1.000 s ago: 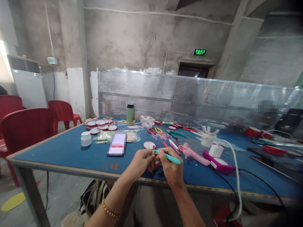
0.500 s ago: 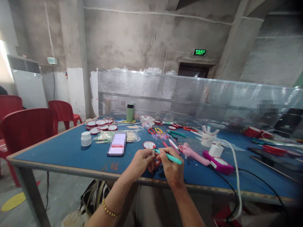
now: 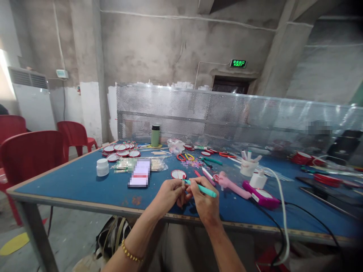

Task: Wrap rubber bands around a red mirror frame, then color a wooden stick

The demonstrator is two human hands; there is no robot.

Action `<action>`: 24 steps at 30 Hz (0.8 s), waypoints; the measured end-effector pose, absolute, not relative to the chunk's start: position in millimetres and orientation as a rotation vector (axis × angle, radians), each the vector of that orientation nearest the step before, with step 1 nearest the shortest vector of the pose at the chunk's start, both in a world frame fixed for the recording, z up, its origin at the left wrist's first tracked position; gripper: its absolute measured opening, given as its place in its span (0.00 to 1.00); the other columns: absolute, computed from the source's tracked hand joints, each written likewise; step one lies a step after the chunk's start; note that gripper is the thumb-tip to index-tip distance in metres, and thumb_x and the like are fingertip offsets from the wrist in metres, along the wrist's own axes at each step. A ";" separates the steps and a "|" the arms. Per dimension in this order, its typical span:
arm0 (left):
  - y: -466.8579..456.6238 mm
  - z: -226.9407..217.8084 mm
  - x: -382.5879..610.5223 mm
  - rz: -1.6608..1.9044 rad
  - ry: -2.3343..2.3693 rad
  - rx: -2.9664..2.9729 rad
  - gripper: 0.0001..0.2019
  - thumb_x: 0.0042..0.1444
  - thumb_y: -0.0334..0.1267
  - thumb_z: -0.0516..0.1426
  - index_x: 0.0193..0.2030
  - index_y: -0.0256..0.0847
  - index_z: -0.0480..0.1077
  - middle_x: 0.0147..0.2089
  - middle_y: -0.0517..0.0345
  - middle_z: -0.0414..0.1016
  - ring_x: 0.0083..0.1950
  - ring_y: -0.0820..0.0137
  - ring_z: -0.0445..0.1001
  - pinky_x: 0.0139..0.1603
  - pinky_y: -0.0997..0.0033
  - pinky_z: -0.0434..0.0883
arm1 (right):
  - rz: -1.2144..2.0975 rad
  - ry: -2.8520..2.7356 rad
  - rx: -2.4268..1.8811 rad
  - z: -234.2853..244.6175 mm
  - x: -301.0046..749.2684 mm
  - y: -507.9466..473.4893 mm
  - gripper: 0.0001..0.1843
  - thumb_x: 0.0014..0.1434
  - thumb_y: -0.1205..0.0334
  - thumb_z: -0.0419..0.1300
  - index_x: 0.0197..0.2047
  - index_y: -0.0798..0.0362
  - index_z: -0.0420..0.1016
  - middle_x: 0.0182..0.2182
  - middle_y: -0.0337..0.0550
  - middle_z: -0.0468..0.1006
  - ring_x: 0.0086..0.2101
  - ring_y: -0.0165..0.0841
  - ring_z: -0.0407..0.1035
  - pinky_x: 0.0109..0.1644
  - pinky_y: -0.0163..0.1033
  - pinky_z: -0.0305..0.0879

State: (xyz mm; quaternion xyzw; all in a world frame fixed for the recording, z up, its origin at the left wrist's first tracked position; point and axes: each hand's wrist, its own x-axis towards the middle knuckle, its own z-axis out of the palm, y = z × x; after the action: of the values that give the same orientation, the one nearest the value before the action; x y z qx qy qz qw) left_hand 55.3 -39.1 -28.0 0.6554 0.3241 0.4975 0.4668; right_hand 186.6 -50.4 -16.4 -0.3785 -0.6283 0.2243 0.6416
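My right hand (image 3: 207, 204) is closed round a teal marker pen (image 3: 206, 190), its tip pointing left. The pen tip meets or nearly meets a thin pale wooden stick (image 3: 183, 183) with a red end, pinched upright in my left hand (image 3: 168, 193). Both hands are close together over the table's front edge, and some fingers are hidden behind the stick. Just beyond them lies a white disc with a red rim (image 3: 178, 174). Right of it are a red pen (image 3: 197, 173) and a white-and-pink pen (image 3: 208, 175).
A phone (image 3: 139, 173), a white jar (image 3: 102, 167) and bagged wooden sticks (image 3: 159, 164) lie left on the blue table (image 3: 70, 185). A pink glue gun (image 3: 234, 186), purple device (image 3: 262, 195), pen cup (image 3: 248, 167) and cables stand right. Scissors (image 3: 185, 156) and pliers (image 3: 205, 162) lie behind.
The pen's rear end has shifted very slightly left. Both hands keep the same hold, and the camera view has moved a little.
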 end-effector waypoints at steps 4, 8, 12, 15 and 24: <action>-38.4 -28.7 54.9 1.212 0.805 1.623 0.16 0.58 0.46 0.54 0.25 0.38 0.65 0.19 0.61 0.67 0.18 0.75 0.65 0.21 0.78 0.62 | 0.511 -1.440 -0.853 -17.1 187.1 -50.3 0.13 0.59 0.52 0.61 0.29 0.52 0.71 0.20 0.38 0.78 0.16 0.31 0.72 0.19 0.32 0.70; -37.1 -30.6 54.7 1.209 0.815 1.631 0.16 0.59 0.46 0.54 0.25 0.38 0.64 0.19 0.60 0.68 0.19 0.75 0.66 0.22 0.78 0.63 | 0.518 -1.457 -0.844 -16.4 187.5 -49.7 0.13 0.60 0.53 0.60 0.28 0.52 0.71 0.21 0.38 0.78 0.15 0.30 0.71 0.19 0.32 0.70; -37.1 -30.6 55.3 1.211 0.808 1.628 0.16 0.59 0.46 0.54 0.25 0.38 0.65 0.20 0.60 0.68 0.19 0.75 0.66 0.22 0.78 0.63 | 0.509 -1.465 -0.837 -17.4 187.9 -49.2 0.13 0.60 0.53 0.60 0.29 0.52 0.71 0.21 0.38 0.78 0.15 0.29 0.71 0.19 0.31 0.70; -38.0 -29.5 55.8 1.212 0.807 1.614 0.16 0.58 0.46 0.54 0.25 0.38 0.65 0.19 0.61 0.68 0.19 0.76 0.66 0.22 0.78 0.63 | 0.504 -1.441 -0.846 -19.1 188.4 -48.9 0.13 0.60 0.53 0.60 0.29 0.52 0.71 0.21 0.38 0.78 0.16 0.29 0.71 0.19 0.31 0.70; -38.1 -28.4 56.2 1.229 0.794 1.596 0.15 0.57 0.45 0.55 0.24 0.38 0.64 0.18 0.61 0.68 0.18 0.76 0.65 0.21 0.78 0.63 | 0.510 -1.432 -0.838 -18.1 188.1 -46.6 0.13 0.60 0.53 0.61 0.29 0.52 0.71 0.21 0.38 0.78 0.16 0.29 0.71 0.19 0.31 0.70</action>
State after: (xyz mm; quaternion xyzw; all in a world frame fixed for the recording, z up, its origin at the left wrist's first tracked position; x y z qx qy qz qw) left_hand 56.2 -38.1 -28.4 0.6511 0.3239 0.5012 0.4691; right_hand 188.1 -46.6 -18.1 -0.3684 -0.6293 0.2243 0.6465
